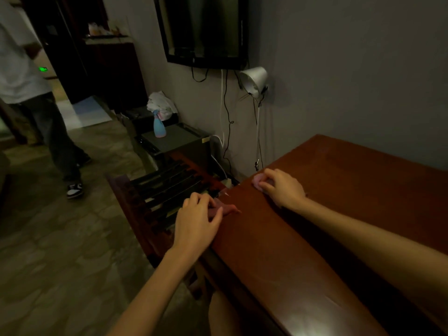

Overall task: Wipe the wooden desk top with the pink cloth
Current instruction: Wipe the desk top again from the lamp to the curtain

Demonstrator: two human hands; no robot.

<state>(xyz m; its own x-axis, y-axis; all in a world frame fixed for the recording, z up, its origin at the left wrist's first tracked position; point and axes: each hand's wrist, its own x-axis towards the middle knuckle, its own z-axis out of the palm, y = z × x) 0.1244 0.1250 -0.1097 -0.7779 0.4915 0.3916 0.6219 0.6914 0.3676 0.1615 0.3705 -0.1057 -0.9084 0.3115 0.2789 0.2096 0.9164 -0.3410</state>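
Pretty dim room. The wooden desk top (339, 190) is a reddish-brown slab with a glossy finish: there's a soft glare patch near the bottom edge and a few fine scratches, and the front edge looks rounded over.

The person's left hand (197, 221) sits right at the desk's left edge, fingers curled down over the pink cloth (228, 209), which pokes out from under the thumb as a soft, wrinkled strip lying on the wood. The right hand (281, 187) is further back at the corner by the wall, fingertips bent and pinching a paler pink bunched-up wad against the surface. It can't be told whether that's the same piece of cloth running between both hands.

Beside the desk there's a low rack (164, 187) with dark flat slats in a reddish wood frame. Behind it is a boxy dark cabinet (174, 139) with a matte top, and a light blue plastic spray bottle (158, 124) with a pinkish nozzle and base stands on it. A crumpled white towel (161, 105) sits just behind that. A white cone-shaped lamp shade (254, 80) hangs under a black flat screen (203, 30) on the plain grey wall, with cables dangling. The floor has an irregular stone pattern. Another person (19, 69) in a white top stands off to the left. Any labels are too dark and small to read.
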